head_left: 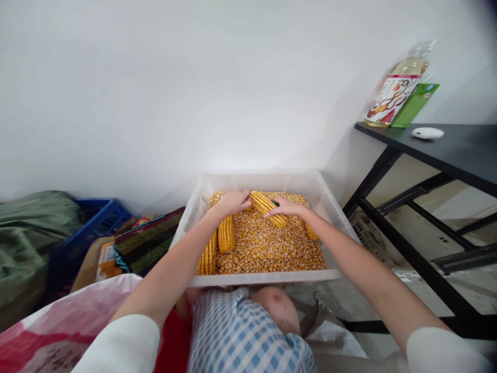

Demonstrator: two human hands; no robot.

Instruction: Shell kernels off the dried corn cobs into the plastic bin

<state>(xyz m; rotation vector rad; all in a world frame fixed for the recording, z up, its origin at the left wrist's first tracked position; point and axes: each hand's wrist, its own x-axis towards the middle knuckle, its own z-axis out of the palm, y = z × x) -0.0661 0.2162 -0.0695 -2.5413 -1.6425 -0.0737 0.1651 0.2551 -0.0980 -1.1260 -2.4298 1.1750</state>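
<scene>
My right hand [286,206] is closed around a yellow corn cob [265,205] that lies slantwise above the loose kernels. A small dark green thing shows between that hand and the cob; I cannot make out what it is. The bent fingers of my left hand [235,202] press together at the cob's left tip. Under both hands, loose corn kernels [267,252] fill a white plastic bin [264,280]. Below my left hand rest a short cob [226,234] and another cob [207,256] against the bin's left side. Part of a cob [311,231] shows beneath my right forearm.
A black table [458,150] at the right holds an oil bottle [399,93], a green box [415,105] and a white oval device [427,133]. Left stand a blue crate [111,210], a mesh bag [149,241] and a red-and-white plastic bag [73,321]. A wall rises behind the bin.
</scene>
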